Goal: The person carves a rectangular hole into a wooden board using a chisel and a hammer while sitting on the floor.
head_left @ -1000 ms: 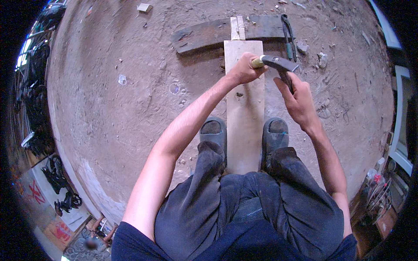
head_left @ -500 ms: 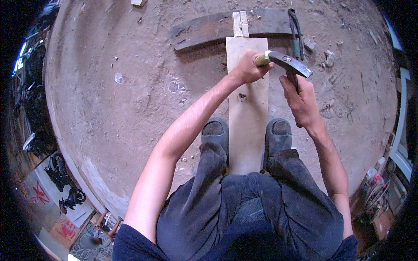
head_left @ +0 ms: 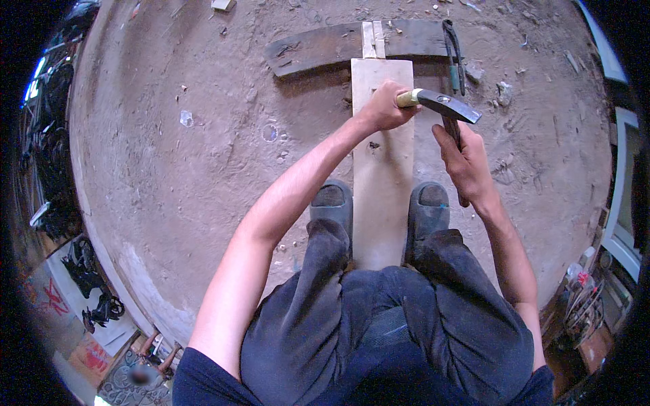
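Observation:
A pale plank (head_left: 382, 203) runs lengthwise between my feet, a dark knot in its face. Over its far part, my left hand (head_left: 386, 107) is closed around a tool with a pale yellow handle (head_left: 408, 99); the tool's other end is hidden by the hand. My right hand (head_left: 467, 162) grips the dark handle of a hammer (head_left: 457, 106) just right of the plank. The hammer's dark head lies sideways at the end of the yellow handle, and appears to touch it.
Under the plank's far end lies a dark weathered beam (head_left: 311, 51) with small pale wood strips (head_left: 373, 39). A bow-shaped tool with a green grip (head_left: 453, 78) rests at its right end. Sandals (head_left: 429, 203) flank the plank. Another person (head_left: 139, 375) is at lower left.
The view has shifted slightly. My right hand and the hammer have moved a little, with the head still against the yellow handle. Both hands keep their grip.

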The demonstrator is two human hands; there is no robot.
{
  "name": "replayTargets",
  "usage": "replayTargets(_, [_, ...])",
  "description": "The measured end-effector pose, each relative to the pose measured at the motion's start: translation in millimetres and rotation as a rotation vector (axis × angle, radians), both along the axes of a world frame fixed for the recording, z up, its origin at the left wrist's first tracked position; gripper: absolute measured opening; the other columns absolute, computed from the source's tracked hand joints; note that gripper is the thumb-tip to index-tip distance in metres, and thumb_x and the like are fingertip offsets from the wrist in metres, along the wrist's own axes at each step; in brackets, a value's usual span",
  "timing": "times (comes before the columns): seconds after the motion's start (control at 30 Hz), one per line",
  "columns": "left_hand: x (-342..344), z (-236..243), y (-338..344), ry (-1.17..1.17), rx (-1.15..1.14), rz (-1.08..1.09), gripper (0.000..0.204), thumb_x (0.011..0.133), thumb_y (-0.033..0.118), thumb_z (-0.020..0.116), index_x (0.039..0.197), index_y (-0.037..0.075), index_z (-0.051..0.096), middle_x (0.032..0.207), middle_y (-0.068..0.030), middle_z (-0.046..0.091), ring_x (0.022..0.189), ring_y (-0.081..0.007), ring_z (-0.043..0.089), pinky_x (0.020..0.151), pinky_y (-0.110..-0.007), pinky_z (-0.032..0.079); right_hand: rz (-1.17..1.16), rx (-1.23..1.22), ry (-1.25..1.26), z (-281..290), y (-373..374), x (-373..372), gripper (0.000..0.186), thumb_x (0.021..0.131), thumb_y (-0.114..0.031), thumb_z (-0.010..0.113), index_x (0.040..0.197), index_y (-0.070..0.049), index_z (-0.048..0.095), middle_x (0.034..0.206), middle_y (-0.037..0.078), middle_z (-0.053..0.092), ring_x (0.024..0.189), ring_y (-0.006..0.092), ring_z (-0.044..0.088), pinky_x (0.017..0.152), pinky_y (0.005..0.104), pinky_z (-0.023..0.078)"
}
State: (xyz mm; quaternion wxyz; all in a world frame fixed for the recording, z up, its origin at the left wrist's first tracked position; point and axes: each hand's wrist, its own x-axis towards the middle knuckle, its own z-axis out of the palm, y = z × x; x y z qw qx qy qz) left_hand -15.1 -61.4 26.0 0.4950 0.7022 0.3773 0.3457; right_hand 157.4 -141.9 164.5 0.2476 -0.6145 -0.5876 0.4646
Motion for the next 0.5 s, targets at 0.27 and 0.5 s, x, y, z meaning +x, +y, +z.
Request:
replayTargets(0.27, [0.5, 17.9, 1.9, -0.046, 0.008, 0.044, 0.023, 0.081, 0.016, 0.069, 0.07, 0.0, 0.058, 0.055, -0.0106, 0.052, 0.051, -0.012, 0.044, 0.05, -0.035, 0.04, -0.049, 0.238, 0.194, 14.1, -3.8, 15.2, 0.022, 0.094, -0.019, 0.06, 0.1, 0.002, 0.06, 0.059, -0.002, 0.043, 0.056, 0.0058, 0.036, 0.048, 0.0273, 0.032])
replayTargets(0.5, [1.4, 10.4, -2.3, 0.01, -0.031, 0.015, 0.021, 0.082, 0.016, 0.068, 0.071, 0.001, 0.059, 0.056, -0.008, 0.053, 0.054, -0.01, 0.044, 0.05, -0.035, 0.04, 0.017, 0.259, 0.179, 10.4, 1.8, 9.6, 0.018, 0.097, -0.017, 0.055, 0.092, 0.0, 0.054, 0.061, -0.006, 0.039, 0.053, 0.0038, 0.035, 0.045, 0.0246, 0.029])
